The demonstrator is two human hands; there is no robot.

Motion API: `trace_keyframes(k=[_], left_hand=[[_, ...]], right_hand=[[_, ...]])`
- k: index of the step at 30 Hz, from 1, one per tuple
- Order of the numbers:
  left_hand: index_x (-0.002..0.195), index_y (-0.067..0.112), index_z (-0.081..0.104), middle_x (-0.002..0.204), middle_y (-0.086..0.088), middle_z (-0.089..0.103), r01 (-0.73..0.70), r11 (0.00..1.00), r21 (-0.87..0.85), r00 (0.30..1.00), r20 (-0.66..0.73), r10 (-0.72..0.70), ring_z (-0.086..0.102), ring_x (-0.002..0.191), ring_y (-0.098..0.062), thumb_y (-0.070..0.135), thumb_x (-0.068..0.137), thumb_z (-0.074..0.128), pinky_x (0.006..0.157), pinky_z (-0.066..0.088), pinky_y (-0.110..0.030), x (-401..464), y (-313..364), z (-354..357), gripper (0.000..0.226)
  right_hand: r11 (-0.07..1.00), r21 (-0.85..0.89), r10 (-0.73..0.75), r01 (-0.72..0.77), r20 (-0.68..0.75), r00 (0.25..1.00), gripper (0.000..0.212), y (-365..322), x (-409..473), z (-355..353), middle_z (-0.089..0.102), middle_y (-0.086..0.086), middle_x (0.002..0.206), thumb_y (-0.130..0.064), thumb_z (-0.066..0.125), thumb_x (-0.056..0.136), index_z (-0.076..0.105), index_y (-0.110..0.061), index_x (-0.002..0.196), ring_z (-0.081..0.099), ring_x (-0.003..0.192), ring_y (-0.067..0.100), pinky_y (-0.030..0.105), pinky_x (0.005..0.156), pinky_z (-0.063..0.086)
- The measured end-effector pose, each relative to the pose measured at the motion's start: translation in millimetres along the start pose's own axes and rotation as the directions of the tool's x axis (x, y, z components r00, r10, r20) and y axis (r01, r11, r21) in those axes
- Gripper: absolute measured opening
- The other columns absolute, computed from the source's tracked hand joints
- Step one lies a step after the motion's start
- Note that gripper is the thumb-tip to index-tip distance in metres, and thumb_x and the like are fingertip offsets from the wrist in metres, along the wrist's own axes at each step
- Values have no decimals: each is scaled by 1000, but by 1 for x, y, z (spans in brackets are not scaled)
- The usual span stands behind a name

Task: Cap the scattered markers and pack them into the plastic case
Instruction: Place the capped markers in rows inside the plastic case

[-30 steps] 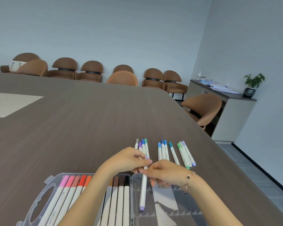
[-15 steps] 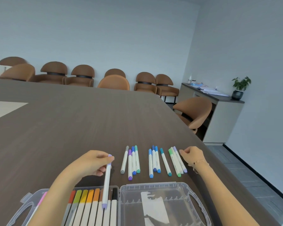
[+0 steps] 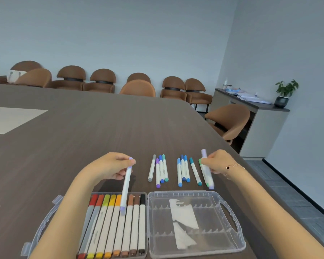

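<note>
A dark wooden table (image 3: pixel 82 131) carries an open plastic case (image 3: pixel 232 245) at its near edge. Just behind the case lie two groups of capped markers (image 3: pixel 158 171) (image 3: pixel 183 171), side by side.

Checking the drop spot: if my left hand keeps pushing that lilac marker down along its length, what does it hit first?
Likely the packed markers in the case's left half: the lilac marker held by the left hand has its tip over them. Its height above them is unclear.

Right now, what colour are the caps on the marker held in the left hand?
Pale lilac at both ends of the white-barrelled marker, seen in the head view, the only one.
</note>
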State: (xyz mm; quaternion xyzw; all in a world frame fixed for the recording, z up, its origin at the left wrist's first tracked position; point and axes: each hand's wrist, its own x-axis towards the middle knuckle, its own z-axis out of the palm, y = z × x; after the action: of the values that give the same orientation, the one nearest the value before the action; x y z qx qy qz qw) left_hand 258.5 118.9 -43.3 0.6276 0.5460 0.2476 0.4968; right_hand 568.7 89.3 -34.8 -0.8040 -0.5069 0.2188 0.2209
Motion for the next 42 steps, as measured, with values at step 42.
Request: trace_keyframes(k=[42], left_hand=[[109, 8, 65, 80, -7, 61, -53, 994, 96, 998, -17, 55, 56, 66, -11, 24, 92, 59, 69, 54, -22, 5, 0, 22, 25]], right_hand=[[680, -201, -679, 705, 190, 709, 24, -17, -132, 127, 57, 7, 85, -35, 31, 101, 47, -17, 106, 43, 70, 18, 19, 52, 29]])
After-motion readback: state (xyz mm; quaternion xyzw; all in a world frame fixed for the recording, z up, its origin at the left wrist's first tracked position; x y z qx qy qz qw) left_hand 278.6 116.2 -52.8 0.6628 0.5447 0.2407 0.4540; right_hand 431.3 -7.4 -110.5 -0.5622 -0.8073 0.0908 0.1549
